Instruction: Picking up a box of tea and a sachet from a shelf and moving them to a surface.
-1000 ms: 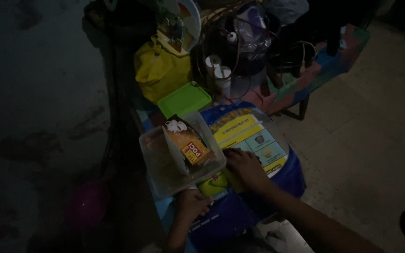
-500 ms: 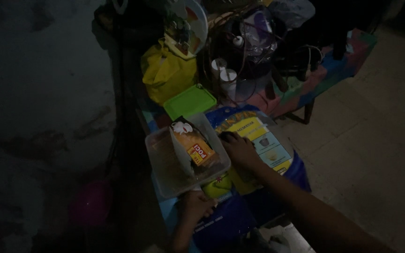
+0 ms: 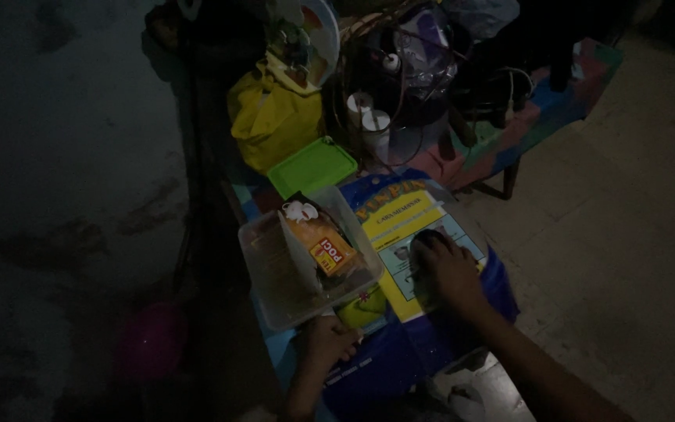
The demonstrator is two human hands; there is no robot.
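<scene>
Head view, dim light. A clear plastic container (image 3: 306, 258), rectangular with rounded corners and no lid on it, sits tilted on the low desk (image 3: 275, 355), its near edge lying over a large blue plastic bag (image 3: 423, 336) with a yellow printed panel. The left hand (image 3: 326, 344) touches the container's near rim; whether its grip is pinching the rim or only resting against it cannot be told, since the fingers are in shadow. The right hand (image 3: 447, 270) lies palm down on the bag's yellow panel, fingers loosely spread, holding nothing.

Inside the container stands an orange and yellow packet (image 3: 323, 244), leaning against a brownish flat pack whose kind is not clear. The walls are thin and translucent, and the contents show through them.

Judged handling: the container looks light and slightly flexible, likely to bow if squeezed at mid-wall, and smooth enough to slip; the stiffer rim, near a corner, or the base taken from below would seem the surest hold. Its loose contents would probably slide when it tips.

A green lid (image 3: 312, 166) lies apart, beyond the container, next to a yellow bag (image 3: 271, 117). Two white cups (image 3: 369, 117) stand further back.
</scene>
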